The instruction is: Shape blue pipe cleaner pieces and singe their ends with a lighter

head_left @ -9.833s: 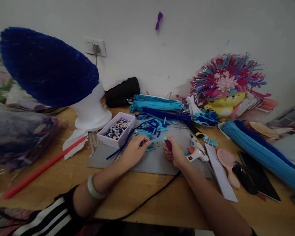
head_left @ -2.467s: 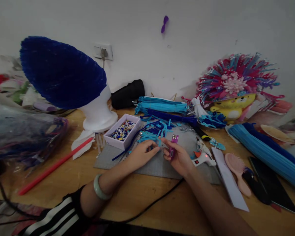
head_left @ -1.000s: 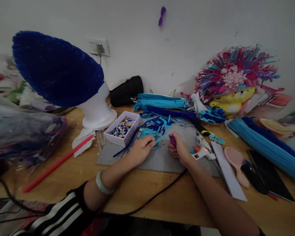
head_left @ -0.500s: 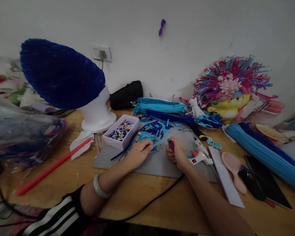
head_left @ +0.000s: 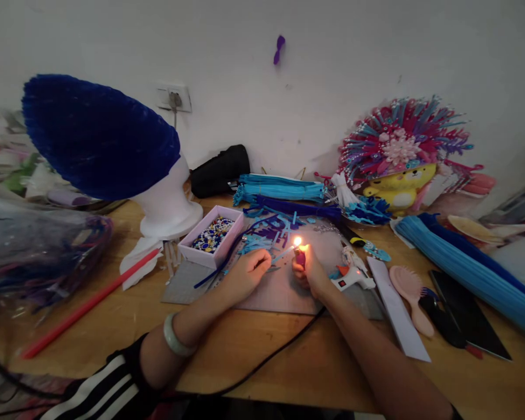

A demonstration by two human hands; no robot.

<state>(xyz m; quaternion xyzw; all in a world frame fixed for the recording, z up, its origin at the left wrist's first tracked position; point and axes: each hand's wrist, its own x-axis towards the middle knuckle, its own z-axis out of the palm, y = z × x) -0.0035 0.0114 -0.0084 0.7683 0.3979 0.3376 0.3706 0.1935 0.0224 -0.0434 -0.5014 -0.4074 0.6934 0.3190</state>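
Observation:
In my right hand (head_left: pixel 310 269) is a purplish-red lighter (head_left: pixel 300 258), held upright with a bright flame at its top. My left hand (head_left: pixel 252 269) is closed in a pinch on a light blue pipe cleaner piece (head_left: pixel 282 254), whose far end points at the flame. Both hands are over a grey cutting mat (head_left: pixel 271 298). Behind them lie cut light and dark blue pieces (head_left: pixel 262 239). A lilac box (head_left: pixel 195 256) of mixed beads stands left of my left hand. Right of my right hand rests a white glue gun (head_left: pixel 353 279) with a lit red light.
A white mannequin head (head_left: pixel 168 204) bears a large dark blue fan shape (head_left: pixel 100 137) at left. Bundles of blue pipe cleaners (head_left: pixel 284 189) lie at the back. A pink hairbrush (head_left: pixel 409 289) lies at right. A black cable (head_left: pixel 266 361) crosses the table's front.
The lighter in my right hand is now lit; before, it showed no flame. The light blue piece's tip is beside the flame. The whole view has shifted slightly.

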